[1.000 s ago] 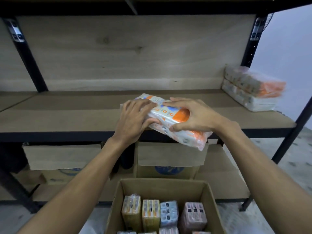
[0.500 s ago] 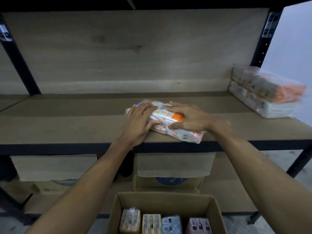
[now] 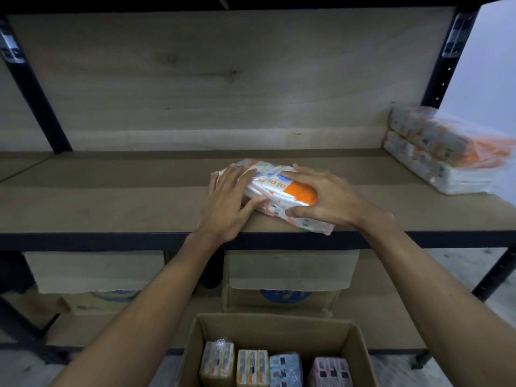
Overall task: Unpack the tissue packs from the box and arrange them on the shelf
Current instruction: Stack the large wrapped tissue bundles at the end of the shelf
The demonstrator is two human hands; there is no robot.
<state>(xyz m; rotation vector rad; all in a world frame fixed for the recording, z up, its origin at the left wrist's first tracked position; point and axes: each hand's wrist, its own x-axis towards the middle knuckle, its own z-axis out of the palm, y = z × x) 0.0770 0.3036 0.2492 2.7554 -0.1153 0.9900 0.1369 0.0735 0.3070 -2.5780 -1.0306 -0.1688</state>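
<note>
While it's down on the shelf point(image 3: 111, 208), the tissue pack point(image 3: 279, 188) sits skewed.
Long axis runs back-left to front-right, near corner at the front edge; left grip point(image 3: 226, 202) lies flat on it, right grip point(image 3: 329, 199) clasps its right end.

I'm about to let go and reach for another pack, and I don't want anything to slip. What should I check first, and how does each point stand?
1. The tissue pack rests on the shelf: ok.
2. Pack fully on the board: not ok, its near right corner sits at or over the front edge.
3. Pack lined up with the stack at the right end: not ok, it lies askew and apart from it.
4. Hands free: not ok, the left hand lies on the pack and the right hand holds it.
5. Packs left in the box: ok, several show.
6. Stack steady: cannot tell, it is blurred.
</note>
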